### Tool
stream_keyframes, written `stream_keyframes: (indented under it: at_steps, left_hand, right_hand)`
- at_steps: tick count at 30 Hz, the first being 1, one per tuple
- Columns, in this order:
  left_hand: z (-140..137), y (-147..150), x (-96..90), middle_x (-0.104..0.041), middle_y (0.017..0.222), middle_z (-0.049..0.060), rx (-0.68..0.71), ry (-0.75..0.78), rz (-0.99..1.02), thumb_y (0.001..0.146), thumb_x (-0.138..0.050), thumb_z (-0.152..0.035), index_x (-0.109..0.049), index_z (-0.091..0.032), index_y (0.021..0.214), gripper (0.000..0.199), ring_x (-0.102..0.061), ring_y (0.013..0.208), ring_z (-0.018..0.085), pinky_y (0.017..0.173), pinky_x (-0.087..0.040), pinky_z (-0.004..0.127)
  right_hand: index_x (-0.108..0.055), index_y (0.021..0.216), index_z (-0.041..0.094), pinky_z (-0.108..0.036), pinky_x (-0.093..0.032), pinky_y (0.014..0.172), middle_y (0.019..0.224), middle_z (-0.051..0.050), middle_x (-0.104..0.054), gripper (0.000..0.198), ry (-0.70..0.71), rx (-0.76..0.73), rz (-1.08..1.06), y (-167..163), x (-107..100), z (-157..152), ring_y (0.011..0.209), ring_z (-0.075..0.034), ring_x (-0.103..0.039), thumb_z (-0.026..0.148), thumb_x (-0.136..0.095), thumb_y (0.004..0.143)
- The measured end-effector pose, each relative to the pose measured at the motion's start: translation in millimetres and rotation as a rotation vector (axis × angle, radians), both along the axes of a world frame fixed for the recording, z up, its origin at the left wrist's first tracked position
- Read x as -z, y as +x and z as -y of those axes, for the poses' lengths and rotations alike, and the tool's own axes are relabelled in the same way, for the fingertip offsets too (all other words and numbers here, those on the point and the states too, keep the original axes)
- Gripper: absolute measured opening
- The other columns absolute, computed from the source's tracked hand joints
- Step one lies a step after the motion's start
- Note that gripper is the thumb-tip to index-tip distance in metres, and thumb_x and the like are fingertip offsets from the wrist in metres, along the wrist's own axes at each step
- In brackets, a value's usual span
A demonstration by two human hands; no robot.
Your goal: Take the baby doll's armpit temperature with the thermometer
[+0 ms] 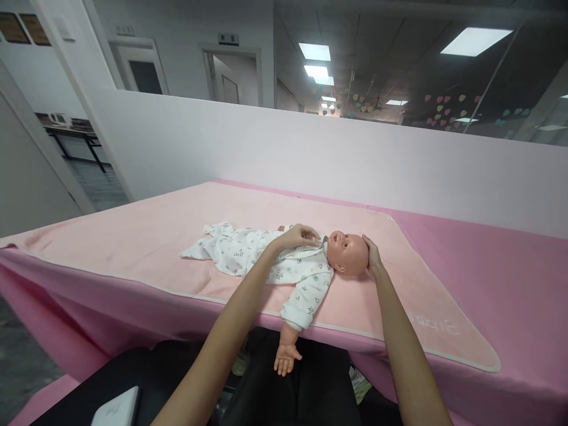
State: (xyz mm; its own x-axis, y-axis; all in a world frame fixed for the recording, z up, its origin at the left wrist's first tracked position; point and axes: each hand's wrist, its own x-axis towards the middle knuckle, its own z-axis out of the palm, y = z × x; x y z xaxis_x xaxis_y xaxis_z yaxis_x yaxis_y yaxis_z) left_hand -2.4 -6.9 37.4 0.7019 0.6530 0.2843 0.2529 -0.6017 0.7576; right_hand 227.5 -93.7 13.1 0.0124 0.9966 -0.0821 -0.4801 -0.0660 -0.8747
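A baby doll (349, 254) lies on its back on a pale pink mat (168, 236), its head to the right. It wears a white printed outfit (295, 266) whose loose leg ends trail to the left. The doll's near arm hangs over the table edge, palm showing. My left hand (299, 236) is over the doll's upper chest by the collar, fingers curled in; whatever is between them is hidden. At the crown and back of the doll's head, my right hand (373, 253) cups it with bent fingers.
A deeper pink cloth (501, 266) covers the table under the mat and drapes over its front. Behind stands a low white partition (310, 148). At lower left, a white flat device (116, 408) rests on a black surface.
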Motion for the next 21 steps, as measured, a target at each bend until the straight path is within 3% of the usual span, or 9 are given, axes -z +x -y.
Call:
stream_keyframes:
  at_steps: [3, 8, 17, 19, 21]
  left_hand:
    - [9, 3, -4.4, -0.051, 0.061, -0.003, 0.098, 0.035, -0.159, 0.054, -0.073, -0.04, -0.069, -0.015, 0.086, 0.041, -0.036, 0.052, 0.007, 0.049, -0.025, 0.021]
    - [8, 0, -2.7, -0.043, 0.053, -0.004, 0.032, 0.093, -0.176, 0.064, -0.066, -0.04, -0.069, -0.017, 0.093, 0.037, -0.033, 0.051, 0.007, 0.049, -0.022, 0.021]
    - [14, 15, -8.3, -0.064, 0.064, 0.002, -0.042, 0.333, -0.277, 0.067, -0.054, -0.02, -0.072, -0.017, 0.081, 0.022, -0.049, 0.058, 0.012, 0.057, -0.032, 0.022]
    - [10, 20, -9.1, -0.066, 0.066, 0.002, -0.033, 0.254, -0.235, 0.068, -0.054, -0.024, -0.071, -0.015, 0.078, 0.021, -0.052, 0.06, 0.013, 0.058, -0.034, 0.022]
    - [4, 20, -9.1, -0.066, 0.069, 0.002, -0.056, 0.08, -0.117, 0.069, -0.055, -0.03, -0.07, -0.014, 0.08, 0.025, -0.054, 0.065, 0.014, 0.06, -0.037, 0.022]
  right_hand:
    - [-0.064, 0.088, 0.011, -0.042, -0.046, 0.086, 0.091, -0.013, -0.069, 0.043, 0.026, 0.019, 0.021, 0, 1, -1, 0.088, -0.027, -0.064, 0.045, -0.039, 0.08]
    - [-0.064, 0.086, 0.011, -0.04, -0.047, 0.086, 0.088, -0.013, -0.069, 0.042, 0.016, 0.05, 0.044, -2, -1, 1, 0.087, -0.026, -0.064, 0.044, -0.04, 0.08]
    - [-0.064, 0.08, 0.013, -0.037, -0.048, 0.084, 0.083, -0.01, -0.07, 0.037, 0.01, 0.061, 0.038, -4, -4, 1, 0.082, -0.024, -0.065, 0.041, -0.04, 0.081]
    - [-0.065, 0.078, 0.014, -0.037, -0.049, 0.083, 0.081, -0.009, -0.07, 0.037, 0.015, 0.081, 0.054, -4, -4, 0, 0.081, -0.024, -0.065, 0.041, -0.04, 0.08]
    - [-0.065, 0.077, 0.014, -0.037, -0.049, 0.082, 0.08, -0.009, -0.071, 0.037, 0.013, 0.097, 0.068, -4, -3, 0, 0.081, -0.024, -0.065, 0.042, -0.041, 0.08]
